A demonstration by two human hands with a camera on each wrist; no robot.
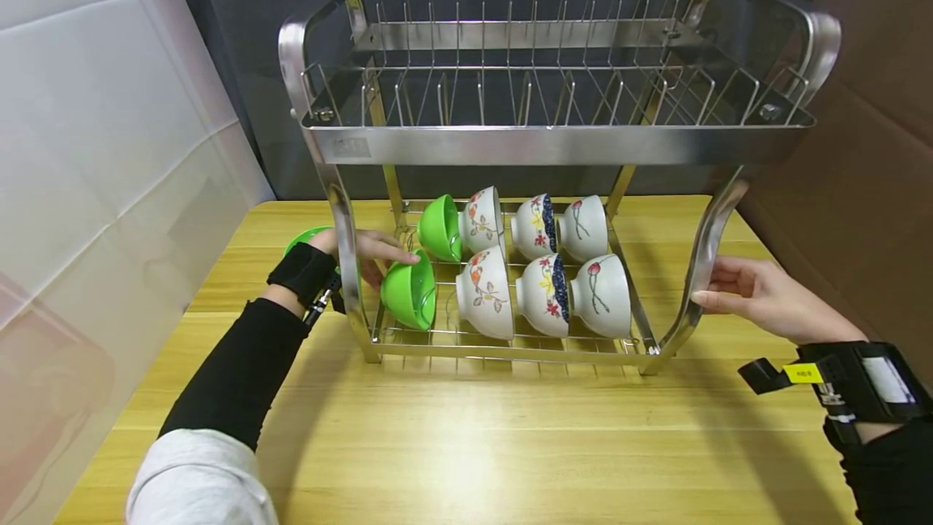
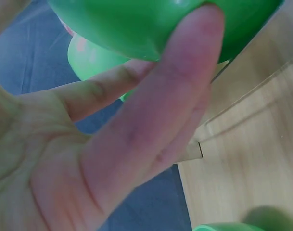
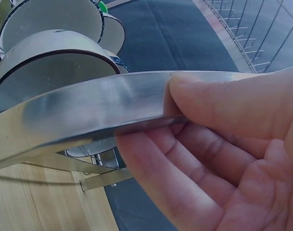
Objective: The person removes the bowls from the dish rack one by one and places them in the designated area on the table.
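Note:
My left hand (image 1: 379,253) reaches past the rack's left post to the front green bowl (image 1: 410,292), which sits tilted on the lower shelf with its opening to the right. In the left wrist view, fingers (image 2: 151,115) reach up against the underside of the bowl (image 2: 112,24); the thumb's contact lies out of frame. My right hand (image 1: 751,290) holds the right post of the metal dish rack (image 1: 703,266). Seen from the right wrist, the thumb lies on top of the metal post (image 3: 103,98) and the fingers curl beneath it.
Another green bowl (image 1: 440,227) and several patterned white bowls (image 1: 484,292) lean in two rows on the lower shelf. A green rim (image 1: 302,240) shows behind the left wrist, left of the rack. Upright wires (image 1: 510,87) fill the top tier. The wooden table (image 1: 466,436) extends in front.

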